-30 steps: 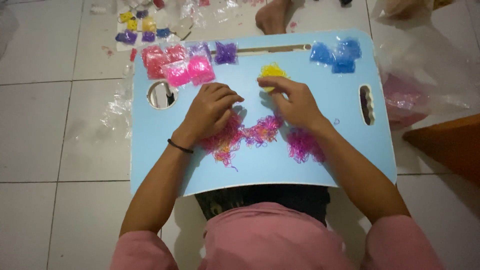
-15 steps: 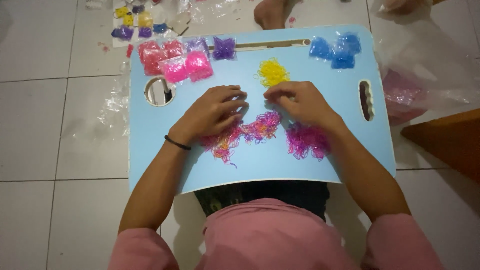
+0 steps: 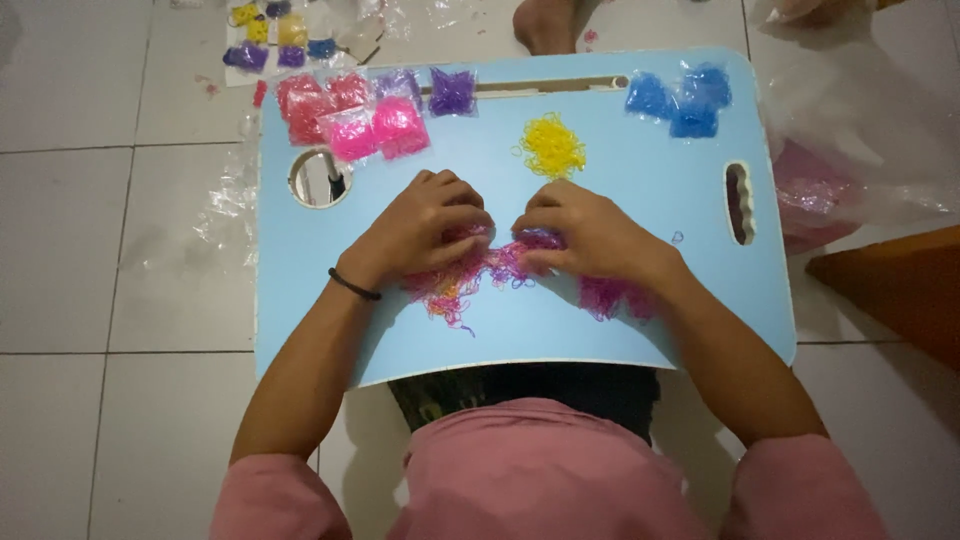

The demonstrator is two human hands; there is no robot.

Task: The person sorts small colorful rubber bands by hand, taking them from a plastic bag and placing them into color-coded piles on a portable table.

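Nearest to us is the pink shirt, w/ both forearms reaching forward over the light blue lap counter. On the left wrist sits a thin black band.

Next, in the middle of the counter, lies the mixed pile of small loom bands, pink, purple and some orange. Our left hand rests on top of its left part, fingers curled down into the bands; it looks like pinching some, but which ones we cannot tell. Our right hand is just beside it, fingers bent and pressed on the purple middle part of the pile, approx. touching the left fingertips. Under the right wrist shows a magenta clump of bands, partly hidden.

Further, a loose yellow heap of bands lies just beyond the right hand, apart from the pile. A round hole is on the left of the counter, a long slot handle on the right.

At the far edge: small bags of pink bands, a purple bag, and blue bags at the far right corner. Beyond, on the tiled floor, more small bags and clear plastic wrap.
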